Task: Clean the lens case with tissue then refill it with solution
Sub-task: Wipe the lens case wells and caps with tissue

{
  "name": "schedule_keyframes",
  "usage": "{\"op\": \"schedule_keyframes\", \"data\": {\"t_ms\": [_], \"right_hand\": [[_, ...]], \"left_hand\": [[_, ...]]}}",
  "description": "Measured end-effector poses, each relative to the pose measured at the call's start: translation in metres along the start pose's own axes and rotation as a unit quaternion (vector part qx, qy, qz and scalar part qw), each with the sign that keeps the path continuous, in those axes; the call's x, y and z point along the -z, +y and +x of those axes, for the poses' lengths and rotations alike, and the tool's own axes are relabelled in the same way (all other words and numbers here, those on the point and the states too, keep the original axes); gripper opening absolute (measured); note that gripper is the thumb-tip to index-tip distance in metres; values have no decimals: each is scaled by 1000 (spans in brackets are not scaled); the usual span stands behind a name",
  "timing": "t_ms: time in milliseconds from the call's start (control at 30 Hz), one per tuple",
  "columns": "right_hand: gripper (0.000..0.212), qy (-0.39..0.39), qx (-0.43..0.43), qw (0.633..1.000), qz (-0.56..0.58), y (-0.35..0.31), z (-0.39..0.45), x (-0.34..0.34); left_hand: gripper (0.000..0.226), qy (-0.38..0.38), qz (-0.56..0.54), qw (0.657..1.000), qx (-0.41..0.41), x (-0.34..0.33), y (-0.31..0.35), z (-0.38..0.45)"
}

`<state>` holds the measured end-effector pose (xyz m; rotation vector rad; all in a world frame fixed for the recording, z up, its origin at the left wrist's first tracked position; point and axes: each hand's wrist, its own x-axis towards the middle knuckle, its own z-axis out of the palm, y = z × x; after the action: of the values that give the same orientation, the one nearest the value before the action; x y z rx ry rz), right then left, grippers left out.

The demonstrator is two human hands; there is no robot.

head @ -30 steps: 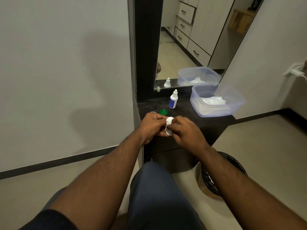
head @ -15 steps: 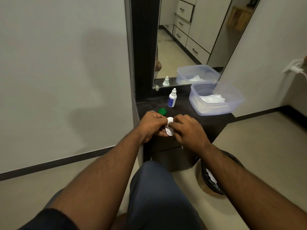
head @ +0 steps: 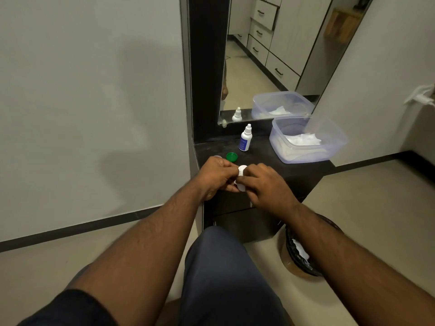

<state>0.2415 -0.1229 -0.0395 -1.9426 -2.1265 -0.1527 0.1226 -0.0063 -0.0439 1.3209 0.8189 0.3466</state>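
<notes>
Both hands meet over the front edge of the dark shelf [head: 294,170]. My left hand [head: 215,176] and my right hand [head: 268,187] pinch a small white lens case [head: 241,171] between their fingertips; most of the case is hidden by the fingers. Whether a tissue is pressed against it I cannot tell. A green cap [head: 231,156] lies on the shelf just behind my left hand, and a second pale cap [head: 217,156] peeks out beside it. The white solution bottle [head: 245,138] with a blue label stands upright further back, closed by its nozzle.
A clear plastic tub [head: 329,149] holding white tissues stands at the shelf's right. A mirror [head: 270,55] rises behind the shelf. A black-lined waste bin [head: 303,260] with crumpled tissue sits on the floor at the right. My knee [head: 223,267] is below the shelf.
The hands stay together on the lens case, with only slight finger shifts. The view has drifted a little, so the shelf sits slightly lower and to the left.
</notes>
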Motion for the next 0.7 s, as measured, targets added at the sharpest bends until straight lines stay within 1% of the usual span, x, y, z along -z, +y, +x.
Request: {"op": "schedule_keyframes", "data": {"t_ms": [67,133,200,300,433,533,667,700], "right_hand": [[32,17,-18,1000,-6,5,1,0],[27,33,-46,998,7,7,0,0],[25,30,-37,999,16,5,-2,-1],[28,7,-12,1000,14,3,-1,-1],[24,46,-58,997,34,5,0,-2],[26,30,-26,999,28,2,-1,-4],[23,54,-65,996,34,7,-2,-4],[24,54,-59,996,36,8,-3,-4]], "left_hand": [[13,1,-10,1000,3,-1,1,-1],[14,1,-14,1000,6,-2,0,0],[15,3,-8,1000,8,-2,-1,2],[16,5,4,1000,7,-2,-1,3],[15,6,-11,1000,3,-2,-1,3],[15,6,-11,1000,-2,-1,-2,3],[17,13,-9,1000,1,-1,-3,4],[16,15,-8,1000,1,-1,-4,5]]}}
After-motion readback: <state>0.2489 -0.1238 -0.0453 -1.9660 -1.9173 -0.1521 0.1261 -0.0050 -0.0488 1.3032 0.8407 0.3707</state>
